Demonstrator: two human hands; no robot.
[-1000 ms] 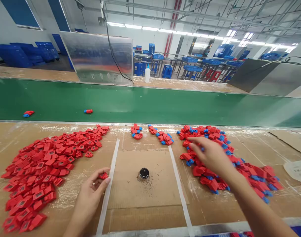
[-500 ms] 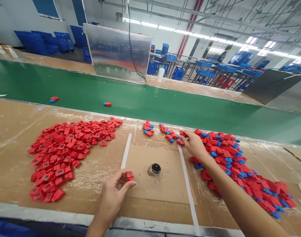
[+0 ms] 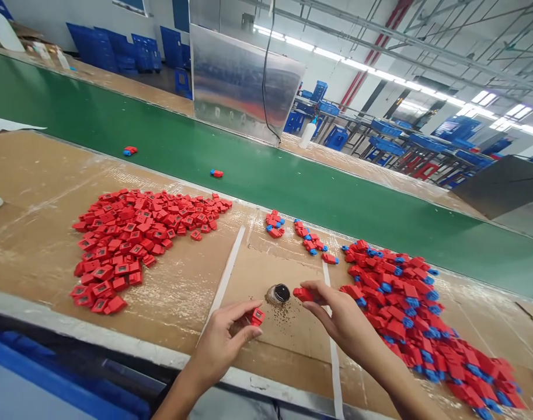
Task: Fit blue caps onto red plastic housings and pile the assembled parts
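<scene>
Left hand [image 3: 218,344] is closed in a fingertip pinch on a small red plastic block [image 3: 257,317] over the near edge of the cardboard sheet [image 3: 292,344]. Right hand [image 3: 345,318] likewise grips a red part [image 3: 303,294] between thumb and fingers, just beside a black-capped jar [image 3: 278,293] ringed by dark specks [image 3: 284,321]. Holding at the fingertips leaves each part's faces visible and clear of the specks. Matte red blocks [image 3: 135,239] lie heaped left of a white tape strip [image 3: 226,286]; red pieces with blue ends [image 3: 406,309] pile right. Small mixed clusters [image 3: 275,224] sit near the desk's far edge. Beyond, a smooth green conveyor belt [image 3: 257,181] carries two stray pieces [image 3: 216,173]; a scuffed metal panel [image 3: 244,76] and blue crates [image 3: 112,49] stand farther back.
</scene>
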